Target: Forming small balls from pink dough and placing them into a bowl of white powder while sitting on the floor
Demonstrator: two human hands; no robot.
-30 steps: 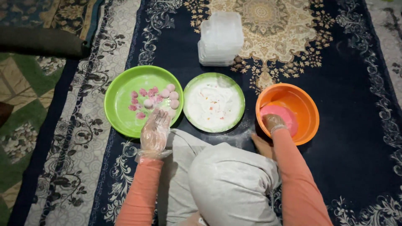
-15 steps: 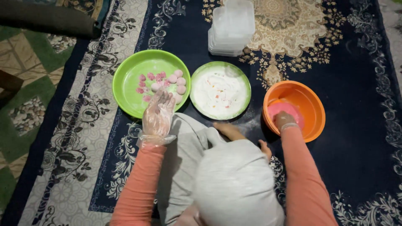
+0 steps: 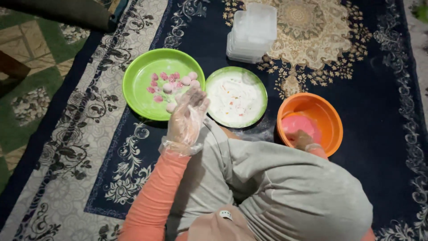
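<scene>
Left hand [image 3: 187, 117], gloved, fingers spread, hovers at the green plate's [image 3: 138, 91] near rim, pink balls [image 3: 171, 85] just beyond; right hand [image 3: 302, 139] presses the pink dough [image 3: 298, 125] in the orange bowl [image 3: 332, 129], grip hidden.

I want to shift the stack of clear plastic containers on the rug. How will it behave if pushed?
The stack of clear plastic containers looks thin-walled and empty, so probably light. Nested loosely and slightly askew, it may slide apart or topple if pushed high. The patterned rug would likely drag at its base.

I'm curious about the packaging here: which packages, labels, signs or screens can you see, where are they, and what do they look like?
Stack of clear plastic boxes: on the carpet beyond the white-dusted green plate; rectangular, see-through, lidded, no label visible.
No signs or screens in view.
</scene>
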